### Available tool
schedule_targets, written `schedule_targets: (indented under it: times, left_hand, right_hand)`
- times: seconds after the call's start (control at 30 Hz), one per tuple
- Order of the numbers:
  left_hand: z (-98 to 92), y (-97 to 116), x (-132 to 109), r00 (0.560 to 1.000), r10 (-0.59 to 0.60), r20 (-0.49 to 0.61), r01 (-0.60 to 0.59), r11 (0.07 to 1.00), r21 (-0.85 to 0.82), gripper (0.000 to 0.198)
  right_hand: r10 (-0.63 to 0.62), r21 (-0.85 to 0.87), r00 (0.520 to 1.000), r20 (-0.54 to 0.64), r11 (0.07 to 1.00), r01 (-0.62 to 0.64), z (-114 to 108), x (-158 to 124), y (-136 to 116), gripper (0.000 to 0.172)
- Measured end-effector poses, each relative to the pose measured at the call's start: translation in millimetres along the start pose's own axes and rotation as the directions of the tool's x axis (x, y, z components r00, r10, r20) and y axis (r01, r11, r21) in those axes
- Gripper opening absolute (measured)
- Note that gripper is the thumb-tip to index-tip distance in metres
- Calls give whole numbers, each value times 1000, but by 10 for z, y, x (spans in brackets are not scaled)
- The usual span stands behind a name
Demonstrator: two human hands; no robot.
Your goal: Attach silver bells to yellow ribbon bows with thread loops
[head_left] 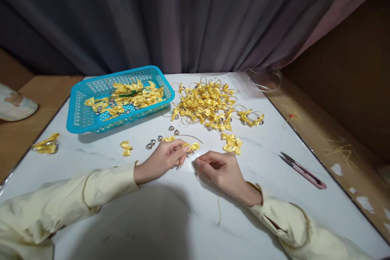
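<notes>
A yellow bow [194,146] sits near the centre of the frame, gripped at the left hand's [169,156] thumb and fingertips. The right hand [224,170] is just beside it, thumb and forefinger meeting in a pinch — what lies between them is too fine to make out, though a thin cord [219,211] trails from beneath that hand.

The step in hand looks like working cord and bow together by the fingertips. The next move would call for a steady left hold and a small, precise pull or tuck from the right.

Silver bells [160,138] lie just left of the hands, a loose bow [126,147] beyond them. Further out are a heap of corded bows [207,101] at upper centre, a blue basket [74,107] at upper left — bows and bells inside — and pink-handled snips [307,175] at right.
</notes>
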State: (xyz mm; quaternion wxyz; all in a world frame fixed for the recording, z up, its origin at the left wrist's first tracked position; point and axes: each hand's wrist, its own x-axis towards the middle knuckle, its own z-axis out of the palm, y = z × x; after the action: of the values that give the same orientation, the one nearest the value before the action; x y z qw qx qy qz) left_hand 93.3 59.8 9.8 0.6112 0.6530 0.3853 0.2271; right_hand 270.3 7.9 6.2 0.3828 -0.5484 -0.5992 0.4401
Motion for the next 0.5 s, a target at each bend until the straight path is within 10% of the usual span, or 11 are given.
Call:
schedule_targets:
  times: [0.5]
  left_hand:
    - [1,10,2,1000,15,-7,-15,999,38,37]
  right_hand:
    - [8,-26,1000,-2,1000,-8,0,-4,2,22]
